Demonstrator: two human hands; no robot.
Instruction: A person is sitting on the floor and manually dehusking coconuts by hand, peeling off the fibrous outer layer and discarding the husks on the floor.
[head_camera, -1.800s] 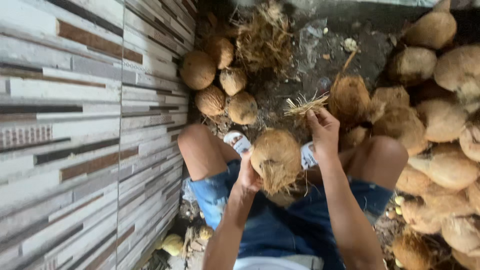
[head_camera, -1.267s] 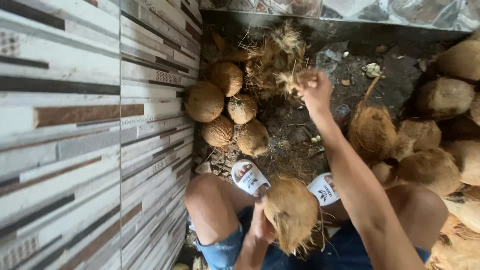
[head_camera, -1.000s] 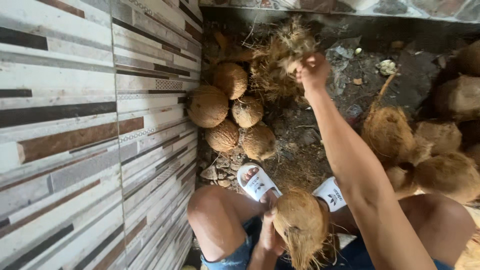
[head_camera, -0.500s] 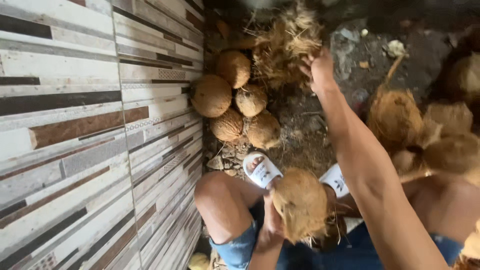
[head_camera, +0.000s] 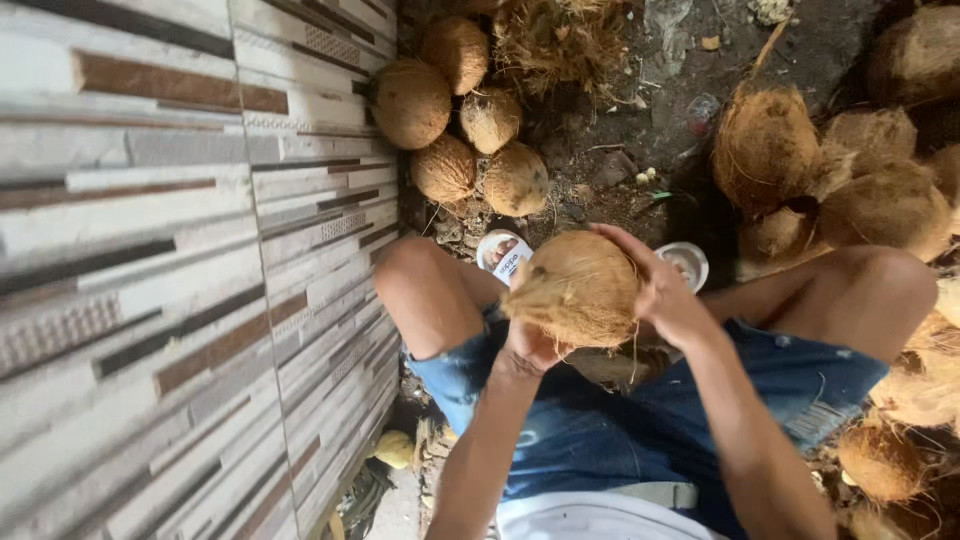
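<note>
The right hand (head_camera: 660, 290), which was stretched far out to the heap of loose brown husk fibre (head_camera: 555, 45) a moment ago, has come back and now lies against the right side of the round, tan, fibrous husked coconut (head_camera: 580, 290). Its fingers curl over the top and side of the shell, gripping it. The left hand (head_camera: 528, 345) is under the coconut on the near side, palm up and mostly hidden by it, cupping it from below; how far its fingers spread I cannot tell. The coconut is held above the lap, between the two bare knees, over the blue denim shorts (head_camera: 600, 430).

Just beyond the coconut, two white sandals (head_camera: 503, 252) show on the dirt floor, the left one plain to see, the right one partly behind the right hand. Farther off on the left, close to the striped tile wall (head_camera: 200, 250), five round husked coconuts (head_camera: 445, 168) lie in a cluster, touching one another, with the husk heap just beyond them. On the right side, a pile of rough, unstripped brown coconuts (head_camera: 860, 190) runs from far to near alongside the right leg. Near the bottom, by the wall, a small yellowish lump (head_camera: 396, 448) lies on the ground, too blurred to make out.
</note>
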